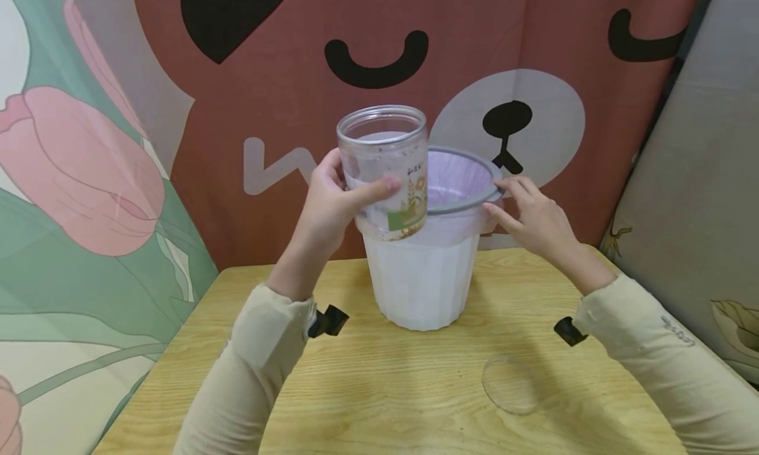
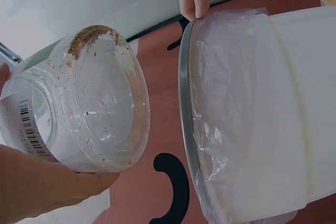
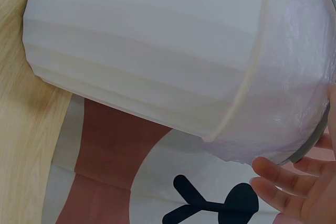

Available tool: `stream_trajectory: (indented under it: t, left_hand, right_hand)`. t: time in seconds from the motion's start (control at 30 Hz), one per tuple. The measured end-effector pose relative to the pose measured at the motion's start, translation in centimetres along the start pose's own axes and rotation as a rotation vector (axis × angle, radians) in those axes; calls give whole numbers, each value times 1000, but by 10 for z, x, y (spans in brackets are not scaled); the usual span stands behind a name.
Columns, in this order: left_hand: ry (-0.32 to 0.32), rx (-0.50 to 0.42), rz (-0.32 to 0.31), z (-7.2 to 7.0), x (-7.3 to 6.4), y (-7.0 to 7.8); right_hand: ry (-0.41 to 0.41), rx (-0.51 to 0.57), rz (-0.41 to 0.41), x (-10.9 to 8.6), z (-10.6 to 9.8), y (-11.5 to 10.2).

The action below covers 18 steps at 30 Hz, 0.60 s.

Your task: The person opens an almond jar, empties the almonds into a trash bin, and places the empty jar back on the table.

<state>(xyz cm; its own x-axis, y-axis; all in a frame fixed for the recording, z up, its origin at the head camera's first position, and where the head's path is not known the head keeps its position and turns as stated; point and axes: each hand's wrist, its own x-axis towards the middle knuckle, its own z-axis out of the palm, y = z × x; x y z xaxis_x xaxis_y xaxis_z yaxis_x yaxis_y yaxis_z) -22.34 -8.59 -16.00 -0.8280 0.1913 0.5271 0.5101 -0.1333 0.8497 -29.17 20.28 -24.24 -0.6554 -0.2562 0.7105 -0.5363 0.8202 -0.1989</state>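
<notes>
My left hand (image 1: pixel 332 195) grips a clear plastic jar (image 1: pixel 382 178) with a printed label, its open mouth upward and slightly tilted. Brown crumbs (image 2: pixel 84 40) cling inside the jar's bottom, and a barcode shows on its side in the left wrist view. The jar is held up at the left of a white trash bin (image 1: pixel 423 284), partly hiding the bin's mouth. A thin purple bag lines the bin, folded over its edge under a grey ring (image 1: pixel 465 206). At the bin's right side my right hand (image 1: pixel 536 218) pinches the rim between thumb and fingers.
A clear round lid (image 1: pixel 511 384) lies flat on the wooden table (image 1: pixel 367 389), in front of the bin and toward the right. Behind the table hangs a cloth (image 1: pixel 284 99) printed with a bear's face, with other printed cloths at both sides.
</notes>
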Motion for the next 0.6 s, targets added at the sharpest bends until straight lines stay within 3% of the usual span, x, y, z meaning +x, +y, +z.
stream_trajectory:
  t: [0.37, 0.6]
  left_hand:
    - [-82, -3, 74, 5, -12, -5]
    - [-80, 33, 49, 10, -18, -10]
  right_hand:
    - [2, 0, -4, 0, 0, 1]
    - [4, 7, -10, -1, 0, 2]
